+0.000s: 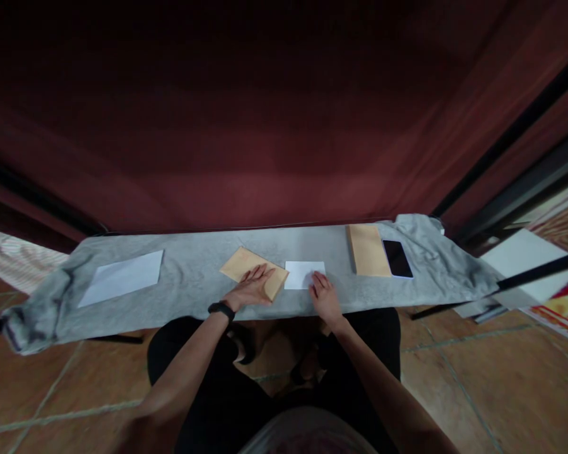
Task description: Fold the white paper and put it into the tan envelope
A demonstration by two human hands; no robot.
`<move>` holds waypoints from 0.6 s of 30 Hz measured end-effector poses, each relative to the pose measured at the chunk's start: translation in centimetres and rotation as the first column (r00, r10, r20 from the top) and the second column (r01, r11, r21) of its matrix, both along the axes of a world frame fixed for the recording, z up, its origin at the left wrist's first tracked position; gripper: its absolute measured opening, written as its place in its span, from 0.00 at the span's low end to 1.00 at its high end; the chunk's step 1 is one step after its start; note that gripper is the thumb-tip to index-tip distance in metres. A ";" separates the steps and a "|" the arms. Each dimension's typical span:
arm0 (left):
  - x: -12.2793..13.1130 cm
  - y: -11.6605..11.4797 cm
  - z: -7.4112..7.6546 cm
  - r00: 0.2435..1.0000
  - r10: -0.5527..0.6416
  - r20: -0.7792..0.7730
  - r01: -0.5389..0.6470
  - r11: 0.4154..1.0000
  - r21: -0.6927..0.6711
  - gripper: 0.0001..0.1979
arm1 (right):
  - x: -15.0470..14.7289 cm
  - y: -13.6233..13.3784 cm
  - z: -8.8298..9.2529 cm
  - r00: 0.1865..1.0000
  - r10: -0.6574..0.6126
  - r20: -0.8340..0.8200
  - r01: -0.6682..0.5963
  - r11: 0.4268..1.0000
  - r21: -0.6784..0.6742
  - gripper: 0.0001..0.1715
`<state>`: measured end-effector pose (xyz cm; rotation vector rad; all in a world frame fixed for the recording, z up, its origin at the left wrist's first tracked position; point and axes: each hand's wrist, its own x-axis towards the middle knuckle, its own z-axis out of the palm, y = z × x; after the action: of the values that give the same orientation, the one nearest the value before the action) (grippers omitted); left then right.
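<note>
A printed sheet (563, 314) in red and yellow is cut off by the frame at four o'clock from the white card (296, 278); any lettering on it is too blurred to be read. The card is laid on the grey-draped desk (194, 277), and its right side is partly hidden by the right hand (322, 293). That hand's fingertips are rested on the card, but whether the grip is closed on it cannot be told. At nine o'clock, a brown envelope (241, 263) is placed aslant, its right corner meeting the card's edge. It is covered in part by the left hand (252, 288), whose grip is left loose, fingers extended flat upon the paper. What the envelope contains cannot be seen. A stack of brown envelopes (372, 251) is set between two and three o'clock, with a dark-screened phone (397, 258) just beside it. A larger white sheet (123, 277) is spread farther out at nine o'clock.
</note>
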<state>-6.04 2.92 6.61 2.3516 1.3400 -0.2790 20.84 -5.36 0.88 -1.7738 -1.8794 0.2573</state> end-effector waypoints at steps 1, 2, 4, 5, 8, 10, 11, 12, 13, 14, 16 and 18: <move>0.0 0.0 0.0 1.000 -0.003 -0.002 0.003 1.000 0.002 0.57 | -0.6 0.1 0.5 0.998 -0.005 -0.057 0.003 0.999 -0.038 0.25; 0.0 0.0 -0.1 1.000 0.004 -0.002 -0.004 1.000 0.007 0.57 | -1.4 0.3 1.0 0.993 -0.013 -0.116 0.001 0.995 -0.097 0.24; 0.1 -0.1 -0.5 0.999 0.032 0.006 -0.032 0.999 0.020 0.58 | -3.4 0.8 1.9 0.974 -0.040 -0.221 -0.020 0.964 -0.264 0.22; 0.1 -0.2 -0.7 0.999 0.049 0.015 -0.049 0.998 0.029 0.58 | -4.4 1.2 2.2 0.964 -0.070 -0.257 -0.027 0.934 -0.356 0.20; -0.1 -0.6 -1.3 0.995 0.089 0.050 -0.092 0.994 0.060 0.59 | -7.4 2.3 2.8 0.954 -0.106 -0.282 -0.038 0.887 -0.460 0.17; -0.3 -0.9 -1.5 0.992 0.104 0.076 -0.109 0.991 0.075 0.58 | -8.9 3.0 3.0 0.954 -0.127 -0.271 -0.021 0.875 -0.483 0.17; -0.3 -1.0 -1.6 0.990 0.110 0.088 -0.117 0.990 0.077 0.58 | -9.5 3.2 3.1 0.955 -0.146 -0.260 -0.002 0.869 -0.494 0.17; -0.4 -1.0 -1.6 0.988 0.115 0.099 -0.123 0.989 0.077 0.58 | -9.9 3.4 3.2 0.955 -0.167 -0.244 0.023 0.864 -0.502 0.16; -0.5 -1.1 -1.6 0.987 0.119 0.109 -0.128 0.989 0.075 0.57 | -10.3 3.5 3.3 0.955 -0.190 -0.227 0.051 0.860 -0.507 0.16; -0.5 -1.2 -1.6 0.986 0.122 0.117 -0.131 0.989 0.073 0.57 | -10.6 3.5 3.4 0.954 -0.211 -0.211 0.078 0.857 -0.509 0.16; -0.6 -1.2 -1.7 0.984 0.121 0.129 -0.130 0.989 0.071 0.57 | -11.0 3.4 3.7 0.952 -0.235 -0.194 0.110 0.859 -0.500 0.16; -0.7 -1.4 -1.9 0.984 0.108 0.139 -0.121 0.988 0.093 0.57 | -11.1 3.3 4.0 0.953 -0.224 -0.206 0.103 0.874 -0.476 0.16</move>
<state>-6.78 1.55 4.74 2.3179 1.4481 -0.0187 9.75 -2.07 4.87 -2.0737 -1.5537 0.8886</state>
